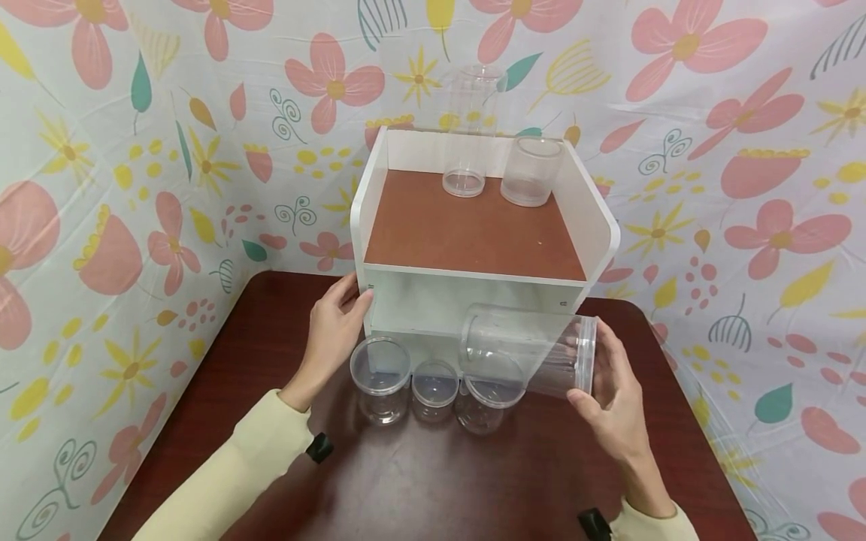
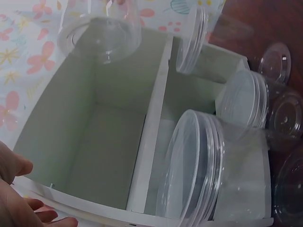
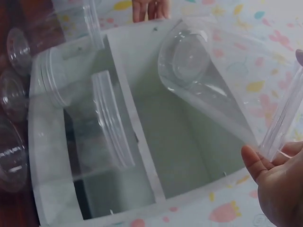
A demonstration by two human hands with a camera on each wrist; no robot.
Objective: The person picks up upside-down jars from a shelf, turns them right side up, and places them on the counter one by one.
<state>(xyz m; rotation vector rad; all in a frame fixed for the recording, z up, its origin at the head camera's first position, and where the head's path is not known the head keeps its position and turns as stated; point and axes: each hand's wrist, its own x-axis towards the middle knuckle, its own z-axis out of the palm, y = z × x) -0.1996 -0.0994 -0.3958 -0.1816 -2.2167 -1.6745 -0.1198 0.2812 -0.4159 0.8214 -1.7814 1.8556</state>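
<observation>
My right hand [image 1: 614, 406] grips a large clear plastic jar [image 1: 531, 338] by its lidded end. Lying sideways in the air, the jar has its base pointing left, in front of the lower opening of a white shelf unit [image 1: 473, 273]. In the right wrist view the jar's round base [image 3: 189, 56] overlaps the larger compartment. My left hand [image 1: 333, 323] is at the left side panel, thumb near its front edge, fingers partly hidden behind it. Its fingers [image 2: 45, 215] show loosely bent beside that edge in the left wrist view.
Three lidded clear jars, the left one [image 1: 381, 383], the small middle one [image 1: 434, 391] and the right one [image 1: 482, 409], stand before the unit on the dark table [image 1: 406, 488]. On the brown top board are a tall clear container [image 1: 465, 143] and a shorter one [image 1: 531, 173].
</observation>
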